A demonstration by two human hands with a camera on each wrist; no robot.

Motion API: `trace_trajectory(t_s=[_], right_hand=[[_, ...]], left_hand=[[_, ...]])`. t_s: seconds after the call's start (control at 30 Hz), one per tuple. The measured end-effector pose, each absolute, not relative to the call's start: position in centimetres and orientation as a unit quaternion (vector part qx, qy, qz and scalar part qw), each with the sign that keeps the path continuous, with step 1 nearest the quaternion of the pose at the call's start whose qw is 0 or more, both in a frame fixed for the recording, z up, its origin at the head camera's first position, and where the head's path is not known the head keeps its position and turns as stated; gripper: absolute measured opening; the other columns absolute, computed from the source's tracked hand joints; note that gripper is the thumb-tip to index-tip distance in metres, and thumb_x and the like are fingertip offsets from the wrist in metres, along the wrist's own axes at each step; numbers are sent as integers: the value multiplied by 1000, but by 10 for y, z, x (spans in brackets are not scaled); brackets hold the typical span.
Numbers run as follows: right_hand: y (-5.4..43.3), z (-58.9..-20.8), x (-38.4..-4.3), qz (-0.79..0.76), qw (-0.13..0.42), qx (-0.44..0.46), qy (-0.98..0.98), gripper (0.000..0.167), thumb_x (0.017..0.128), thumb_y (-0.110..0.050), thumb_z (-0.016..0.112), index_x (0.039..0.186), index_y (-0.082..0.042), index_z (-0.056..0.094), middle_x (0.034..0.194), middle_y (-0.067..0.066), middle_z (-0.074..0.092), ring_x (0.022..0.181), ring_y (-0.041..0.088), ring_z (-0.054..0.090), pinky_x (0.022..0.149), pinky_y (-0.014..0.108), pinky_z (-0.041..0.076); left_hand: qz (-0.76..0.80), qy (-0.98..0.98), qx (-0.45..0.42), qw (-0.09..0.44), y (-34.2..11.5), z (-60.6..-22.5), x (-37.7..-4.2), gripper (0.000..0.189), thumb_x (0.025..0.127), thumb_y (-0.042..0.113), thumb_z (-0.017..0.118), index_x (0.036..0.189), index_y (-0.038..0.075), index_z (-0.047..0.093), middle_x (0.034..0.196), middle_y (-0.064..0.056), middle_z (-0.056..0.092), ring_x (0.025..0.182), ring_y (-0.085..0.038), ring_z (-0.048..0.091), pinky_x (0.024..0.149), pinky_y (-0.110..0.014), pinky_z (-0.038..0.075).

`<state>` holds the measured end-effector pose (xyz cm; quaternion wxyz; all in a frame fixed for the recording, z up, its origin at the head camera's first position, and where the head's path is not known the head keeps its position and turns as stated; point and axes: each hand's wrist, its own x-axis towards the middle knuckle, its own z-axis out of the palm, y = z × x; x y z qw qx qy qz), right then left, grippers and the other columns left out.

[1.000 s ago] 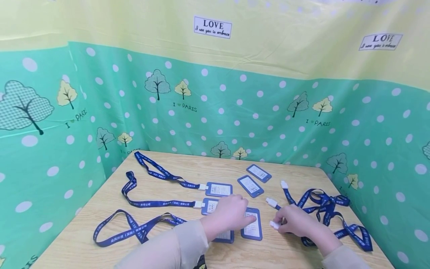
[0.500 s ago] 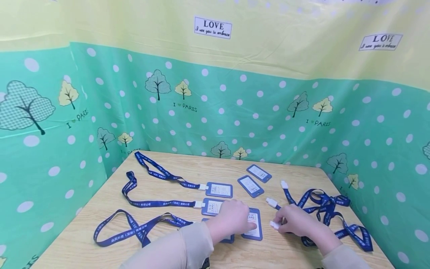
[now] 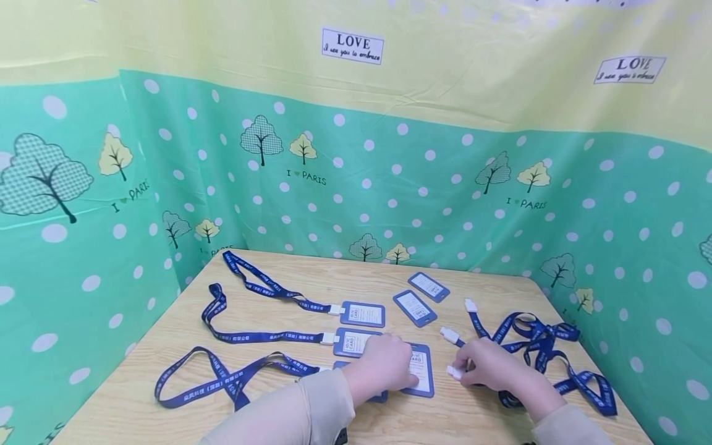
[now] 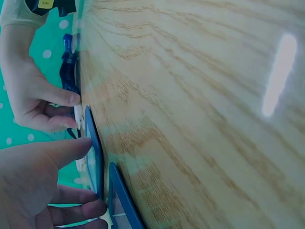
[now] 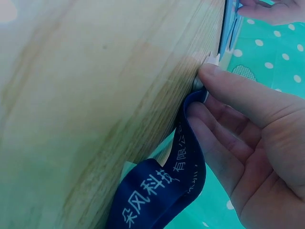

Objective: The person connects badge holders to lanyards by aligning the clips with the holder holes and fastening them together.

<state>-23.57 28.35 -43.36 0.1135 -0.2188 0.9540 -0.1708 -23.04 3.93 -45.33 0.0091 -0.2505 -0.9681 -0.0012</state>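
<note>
Since a second ago, the left hand (image 3: pixel 385 364) has drawn back slightly, half curled at a loose badge holder (image 3: pixel 423 364), thumb touching it; whether it grips, I cannot tell. Right of that holder, the right hand (image 3: pixel 489 368), unmoved, pinches a white clip (image 3: pixel 454 372). Beyond the holder lie two more loose holders (image 3: pixel 414 307); left of it, three holders (image 3: pixel 363 314) and three lanyards (image 3: pixel 261 337); right, two more clips (image 3: pixel 449 335).

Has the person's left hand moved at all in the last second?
Yes, slightly: in the head view, the left hand has shifted toward the person's body, uncovering more of the clipped badge holder beyond it, which stayed put.
</note>
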Motion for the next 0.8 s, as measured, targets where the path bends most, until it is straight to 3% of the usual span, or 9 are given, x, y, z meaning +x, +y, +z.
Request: trace_trajectory(t_s=[0.53, 0.8], right_hand=[[284, -435, -237, -173, 114, -220, 953, 16, 79, -11, 86, 91, -20, 78, 81, -10, 64, 70, 10, 57, 60, 27, 50], [285, -435, -237, -170, 117, -221, 953, 16, 80, -12, 85, 90, -21, 78, 79, -11, 63, 68, 10, 56, 59, 27, 48]], left_hand=[[28, -973, -231, -6, 40, -449, -229, 49, 82, 64, 74, 96, 18, 78, 89, 0, 66, 79, -17, 59, 71, -37, 56], [37, -971, -235, -25, 40, -449, -233, 41, 84, 56, 75, 102, 19, 78, 100, 1, 67, 93, -19, 62, 84, -42, 55]])
